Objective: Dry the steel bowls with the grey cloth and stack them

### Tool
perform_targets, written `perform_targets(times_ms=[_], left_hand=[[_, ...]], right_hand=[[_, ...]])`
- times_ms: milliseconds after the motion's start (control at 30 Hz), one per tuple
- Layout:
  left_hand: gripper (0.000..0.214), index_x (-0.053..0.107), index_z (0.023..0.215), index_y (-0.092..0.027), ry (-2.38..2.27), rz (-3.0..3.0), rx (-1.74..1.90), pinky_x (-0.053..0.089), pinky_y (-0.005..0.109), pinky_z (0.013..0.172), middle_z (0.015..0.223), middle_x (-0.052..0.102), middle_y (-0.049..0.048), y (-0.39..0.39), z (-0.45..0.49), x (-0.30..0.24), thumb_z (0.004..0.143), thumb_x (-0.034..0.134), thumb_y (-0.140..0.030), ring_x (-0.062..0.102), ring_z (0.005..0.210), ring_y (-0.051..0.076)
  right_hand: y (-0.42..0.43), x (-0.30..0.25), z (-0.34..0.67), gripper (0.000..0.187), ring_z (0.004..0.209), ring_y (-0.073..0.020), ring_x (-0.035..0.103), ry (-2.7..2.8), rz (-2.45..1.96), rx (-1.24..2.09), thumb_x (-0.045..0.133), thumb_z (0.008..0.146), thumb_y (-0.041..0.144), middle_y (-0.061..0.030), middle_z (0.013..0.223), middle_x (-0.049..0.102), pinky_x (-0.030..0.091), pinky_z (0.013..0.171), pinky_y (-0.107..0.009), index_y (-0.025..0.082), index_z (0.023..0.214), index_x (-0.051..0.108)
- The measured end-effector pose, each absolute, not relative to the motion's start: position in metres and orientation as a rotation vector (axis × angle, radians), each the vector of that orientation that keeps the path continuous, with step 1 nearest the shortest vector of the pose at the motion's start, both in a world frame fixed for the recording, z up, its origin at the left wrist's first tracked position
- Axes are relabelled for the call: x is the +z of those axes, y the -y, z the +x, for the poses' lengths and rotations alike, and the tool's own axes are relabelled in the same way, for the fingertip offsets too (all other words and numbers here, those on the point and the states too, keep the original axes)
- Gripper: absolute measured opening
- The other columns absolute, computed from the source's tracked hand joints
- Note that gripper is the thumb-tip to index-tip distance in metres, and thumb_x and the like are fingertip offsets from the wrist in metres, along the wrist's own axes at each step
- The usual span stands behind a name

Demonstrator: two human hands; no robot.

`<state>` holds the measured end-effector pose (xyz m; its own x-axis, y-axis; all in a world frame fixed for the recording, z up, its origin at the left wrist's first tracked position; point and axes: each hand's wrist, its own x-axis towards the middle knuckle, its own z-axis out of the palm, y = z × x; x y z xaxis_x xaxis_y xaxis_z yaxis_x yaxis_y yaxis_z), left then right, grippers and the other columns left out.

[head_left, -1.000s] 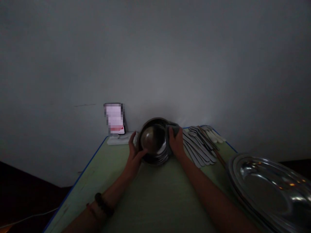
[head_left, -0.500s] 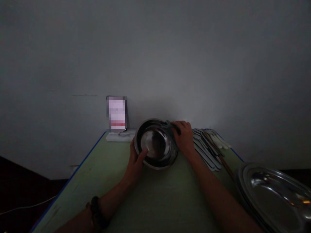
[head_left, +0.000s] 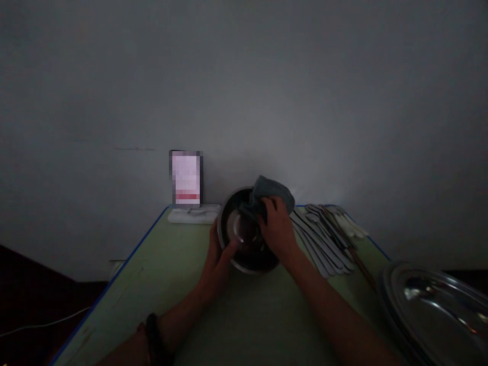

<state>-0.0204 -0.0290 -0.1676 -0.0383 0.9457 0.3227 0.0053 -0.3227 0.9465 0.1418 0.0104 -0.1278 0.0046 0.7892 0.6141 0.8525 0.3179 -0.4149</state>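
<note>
A shiny metal bowl (head_left: 237, 223) is tilted so that its inside faces me, over the far middle of the table. My left hand (head_left: 221, 256) grips its lower left rim, the thumb lying inside and the other fingers behind the wall. In my right hand (head_left: 277, 223) is a grey cloth (head_left: 272, 190), pinched at the bowl's upper right. Part of the cloth lies inside the bowl and part sticks up past the rim. The right fingertips are partly hidden in the cloth's folds.
Metal cutlery (head_left: 320, 244) lies in a row to the right, beside white-handled pieces (head_left: 348, 223) and brown chopsticks (head_left: 364, 272). Oval metal trays (head_left: 396, 305) are stacked at the right front. A phone (head_left: 186, 178) with a lit screen leans on the wall above a white holder (head_left: 194, 216).
My right hand has moved left and slightly down from the outer right rim into the bowl. The cloth now shows spread over the rim. The bowl has shifted slightly right.
</note>
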Motion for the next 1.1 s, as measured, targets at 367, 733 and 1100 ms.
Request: perform_targets(times_ms=[367,733,1100], left_hand=[[0.073,0.032,0.142,-0.024,-1.092,1.369,1.412,0.022,0.048,0.117,0.152,0.037,0.0111,0.030,-0.021,-0.164,0.080,0.059,-0.053,0.030,0.141,0.032],[0.074,0.027,0.145,-0.025,-0.981,1.580,1.336,0.026,0.047,0.115,0.153,0.036,0.0114,0.035,-0.025,-0.167,0.083,0.058,-0.050,0.032,0.141,0.031],[0.070,0.056,0.128,-0.019,-1.045,1.285,1.385,0.019,0.046,0.118,0.142,0.052,0.0113,0.024,-0.024,-0.177,0.078,0.052,-0.068,0.036,0.139,0.032]], right_hand=[[-0.010,-0.126,0.142,0.027,0.099,-0.0248,0.065,1.952,-1.506,0.377,0.055,0.090,0.026,-0.0143,0.108,0.068,0.048,0.086,-0.036,0.012,0.113,0.057],[-0.010,-0.125,0.136,0.022,0.097,-0.0288,0.064,1.600,-1.585,0.292,0.041,0.094,0.024,-0.0191,0.104,0.067,0.046,0.085,-0.039,0.011,0.106,0.055],[0.011,-0.127,0.102,0.023,0.099,-0.0185,0.062,1.716,-1.047,0.849,0.048,0.091,0.027,-0.0063,0.105,0.066,0.047,0.093,-0.035,0.018,0.110,0.056]])
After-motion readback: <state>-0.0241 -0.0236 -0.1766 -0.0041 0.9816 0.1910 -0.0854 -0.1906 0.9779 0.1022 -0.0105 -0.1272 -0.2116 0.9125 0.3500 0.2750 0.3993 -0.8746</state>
